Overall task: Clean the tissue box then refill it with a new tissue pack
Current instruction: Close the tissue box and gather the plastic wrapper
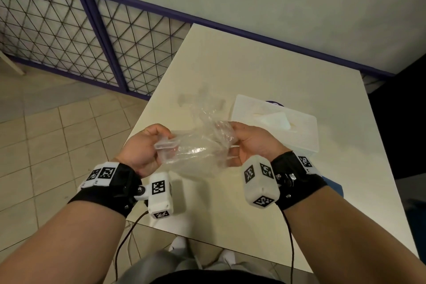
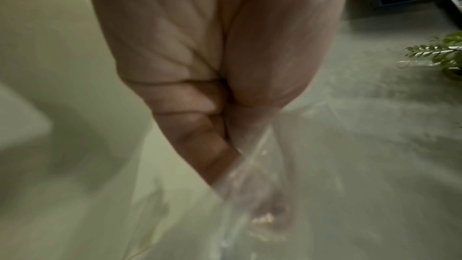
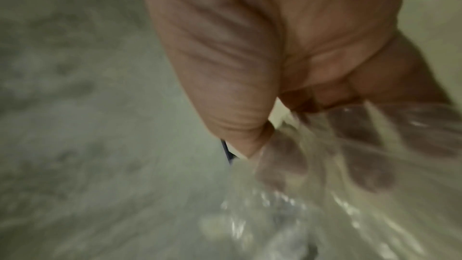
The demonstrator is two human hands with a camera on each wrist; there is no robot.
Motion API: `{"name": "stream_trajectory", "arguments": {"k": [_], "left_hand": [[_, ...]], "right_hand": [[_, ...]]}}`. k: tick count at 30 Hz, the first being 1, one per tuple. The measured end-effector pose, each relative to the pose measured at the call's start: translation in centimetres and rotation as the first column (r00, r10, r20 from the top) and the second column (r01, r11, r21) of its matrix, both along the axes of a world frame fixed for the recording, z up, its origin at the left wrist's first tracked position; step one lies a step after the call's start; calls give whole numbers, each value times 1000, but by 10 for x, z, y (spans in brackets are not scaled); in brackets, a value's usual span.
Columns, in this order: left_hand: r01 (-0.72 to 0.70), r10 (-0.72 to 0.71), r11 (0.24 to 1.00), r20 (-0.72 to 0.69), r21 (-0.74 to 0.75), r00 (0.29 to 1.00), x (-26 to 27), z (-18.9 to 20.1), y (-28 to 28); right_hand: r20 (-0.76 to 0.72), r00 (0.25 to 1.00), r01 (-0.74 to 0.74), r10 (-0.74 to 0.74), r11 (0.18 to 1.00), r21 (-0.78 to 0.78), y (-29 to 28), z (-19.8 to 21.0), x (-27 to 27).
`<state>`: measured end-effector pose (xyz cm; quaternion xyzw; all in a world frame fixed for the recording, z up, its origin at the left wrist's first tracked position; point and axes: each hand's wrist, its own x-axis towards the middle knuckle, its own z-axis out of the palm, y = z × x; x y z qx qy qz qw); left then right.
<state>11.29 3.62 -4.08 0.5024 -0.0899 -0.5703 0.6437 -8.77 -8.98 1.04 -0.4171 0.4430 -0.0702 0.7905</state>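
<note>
A crumpled clear plastic wrapper hangs between both hands above the near part of the cream table. My left hand grips its left end with curled fingers; the wrapper trails out past them. My right hand grips the right end, its fingers seen through the film. The white tissue box lies on the table just right of my right hand, a tissue sticking out of its top slot.
A dark blue object peeks out behind the box. A wire-mesh railing and tiled floor lie left of the table. A green plant shows at the edge of the left wrist view.
</note>
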Motion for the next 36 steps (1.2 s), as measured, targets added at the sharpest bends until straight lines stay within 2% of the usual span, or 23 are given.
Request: {"name": "stream_trajectory", "arguments": {"k": [3, 5, 6, 8, 10, 12, 14, 16, 19, 21, 25, 28, 31, 34, 36], "left_hand": [[-7, -26, 989, -217, -149, 976, -2, 2, 4], [30, -89, 985, -350, -171, 933, -4, 4, 7], [77, -123, 987, -364, -138, 923, -6, 8, 7], [211, -213, 977, -255, -36, 943, -11, 17, 2], [238, -236, 969, -46, 71, 971, -17, 22, -5], [186, -203, 975, 145, 125, 968, -21, 21, -11], [129, -163, 981, 256, 146, 953, -21, 16, -15], [93, -128, 987, 305, 128, 944, -23, 16, -17], [77, -114, 990, 360, 115, 926, -29, 16, -19], [63, -98, 992, 372, 106, 923, -33, 16, -20], [64, -69, 998, 287, 29, 956, -33, 17, -18], [104, -78, 993, 382, -49, 921, -36, 19, -17], [82, -59, 996, 472, -27, 880, -39, 21, -21], [53, -55, 998, 509, 18, 859, -39, 23, -25], [105, -100, 994, 503, 19, 859, -39, 24, -26]], "right_hand": [[24, 998, 59, -56, 991, -123, -4, -2, 0], [13, 998, 58, -57, 966, -252, -4, -1, -1], [3, 999, 43, -45, 946, -320, -3, -1, -2], [-22, 1000, 10, -21, 905, -425, -1, -2, -2], [-35, 999, 9, -29, 882, -471, 0, -1, -3], [-34, 998, 30, -50, 901, -433, -3, 1, -6], [33, 998, 65, -58, 951, -302, -6, 3, -12], [67, 994, 98, -86, 975, -201, -7, 6, -16], [-22, 999, 17, -24, 962, -274, -5, 5, -19], [-29, 999, -23, 15, 961, -275, -3, 4, -21], [-15, 998, 62, -69, 960, -272, -2, 1, -26], [14, 994, 107, -108, 940, -324, 0, 2, -26], [11, 989, 144, -150, 924, -353, 0, 5, -25], [26, 973, 227, -229, 935, -271, -4, 5, -24], [34, 970, 243, -241, 945, -219, -4, 6, -27]]}}
